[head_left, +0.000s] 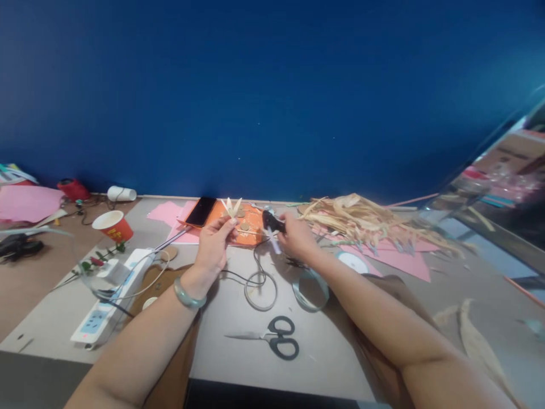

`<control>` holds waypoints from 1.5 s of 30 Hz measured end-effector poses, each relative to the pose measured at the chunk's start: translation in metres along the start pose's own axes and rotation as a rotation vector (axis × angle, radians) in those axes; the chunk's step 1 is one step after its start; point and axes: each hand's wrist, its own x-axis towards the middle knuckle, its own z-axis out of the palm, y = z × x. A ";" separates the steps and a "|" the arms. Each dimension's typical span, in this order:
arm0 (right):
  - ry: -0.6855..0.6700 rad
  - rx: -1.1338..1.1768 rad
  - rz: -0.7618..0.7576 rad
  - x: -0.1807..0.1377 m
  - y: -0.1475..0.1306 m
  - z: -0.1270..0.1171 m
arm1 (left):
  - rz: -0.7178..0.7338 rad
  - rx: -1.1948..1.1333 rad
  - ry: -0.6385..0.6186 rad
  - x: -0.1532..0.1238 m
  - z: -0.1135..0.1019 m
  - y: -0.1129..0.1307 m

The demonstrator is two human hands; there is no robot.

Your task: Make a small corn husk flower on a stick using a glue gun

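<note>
Beyond the scissors on the tabletop, a small pale flower is pinched at its base between the thumb and fingers of the left hand, while what looks like a glue gun is gripped in the curled right hand, also beyond the scissors and near the flower but apart from it. Gluing work on the flower is judged to be the step in hand, with dry husks heaped beyond and to the right of the scissors. For the next move, the flower should be held steady and the glue gun aimed carefully, with skin kept clear of any hot end.
</note>
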 end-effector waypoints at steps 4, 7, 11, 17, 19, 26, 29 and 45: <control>0.291 0.543 -0.047 -0.015 -0.011 -0.023 | -0.004 0.016 0.015 0.000 0.000 -0.003; 0.172 0.762 -0.154 -0.036 -0.025 -0.038 | 0.012 0.055 0.014 -0.001 0.000 -0.003; -0.043 0.849 -0.234 -0.054 -0.039 -0.044 | 0.050 0.118 0.032 -0.005 0.002 0.001; -0.099 0.747 -0.200 -0.052 -0.037 -0.035 | 0.088 0.220 -0.009 -0.012 0.005 0.005; -0.105 0.704 -0.187 -0.052 -0.036 -0.033 | 0.101 0.234 -0.016 -0.013 0.005 0.004; -0.115 0.651 -0.202 -0.053 -0.038 -0.030 | 0.132 0.243 -0.070 -0.013 0.005 0.002; -0.111 0.625 -0.176 -0.051 -0.038 -0.030 | 0.135 0.245 -0.078 -0.013 0.005 0.002; -0.102 0.606 -0.212 -0.053 -0.036 -0.029 | 0.133 0.231 -0.077 -0.014 0.005 0.000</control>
